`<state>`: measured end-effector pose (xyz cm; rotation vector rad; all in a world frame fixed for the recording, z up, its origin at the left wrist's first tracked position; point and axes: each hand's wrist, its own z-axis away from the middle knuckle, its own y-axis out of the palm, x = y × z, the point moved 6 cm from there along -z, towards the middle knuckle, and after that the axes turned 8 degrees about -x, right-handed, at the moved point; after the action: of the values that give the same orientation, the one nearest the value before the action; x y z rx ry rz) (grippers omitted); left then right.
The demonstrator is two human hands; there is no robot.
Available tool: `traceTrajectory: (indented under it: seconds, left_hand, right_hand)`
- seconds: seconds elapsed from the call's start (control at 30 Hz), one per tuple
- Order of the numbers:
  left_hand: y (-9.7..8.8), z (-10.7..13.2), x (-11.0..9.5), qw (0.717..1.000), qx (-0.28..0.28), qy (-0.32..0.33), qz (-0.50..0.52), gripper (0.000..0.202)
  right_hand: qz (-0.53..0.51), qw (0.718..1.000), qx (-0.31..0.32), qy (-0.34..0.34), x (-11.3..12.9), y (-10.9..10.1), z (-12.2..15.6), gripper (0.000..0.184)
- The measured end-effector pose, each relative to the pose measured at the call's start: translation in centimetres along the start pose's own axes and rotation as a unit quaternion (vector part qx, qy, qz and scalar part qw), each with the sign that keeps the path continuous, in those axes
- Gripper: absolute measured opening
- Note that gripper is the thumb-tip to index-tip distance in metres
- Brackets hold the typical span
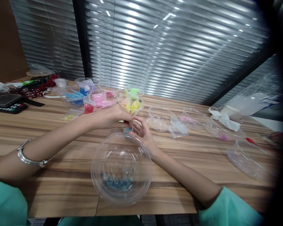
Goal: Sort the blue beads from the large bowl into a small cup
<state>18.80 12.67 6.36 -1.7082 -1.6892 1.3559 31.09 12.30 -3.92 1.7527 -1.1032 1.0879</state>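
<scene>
My left hand [109, 117] and my right hand [142, 131] meet just beyond the far rim of a clear plastic bowl [96, 175] that holds small blue beads at its bottom. Both hands pinch a small clear packet [127, 129] with a bluish tint, held over the bowl's far edge. The left wrist wears a silver bangle [28, 158]. Fingers of both hands are closed on the packet.
Several clear bowls with coloured packets stand behind: blue [73, 95], pink [101, 98], yellow [132, 105], green [134, 91]. Empty clear bowls [159, 117] and lids [247, 160] lie to the right, with a plastic bag [252, 100]. A black keyboard [4, 102] lies far left. Another person's hand [275, 137] shows at right edge.
</scene>
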Motion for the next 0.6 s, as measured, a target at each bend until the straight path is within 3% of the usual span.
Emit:
traceTrajectory:
  seconds: [0.6]
  left_hand:
    - [0.29, -0.19, 0.43, 1.000, 0.011, -0.014, -0.007, 0.025]
  right_hand:
    - [-0.007, 1.000, 0.005, -0.014, -0.18, -0.07, -0.07, 0.055]
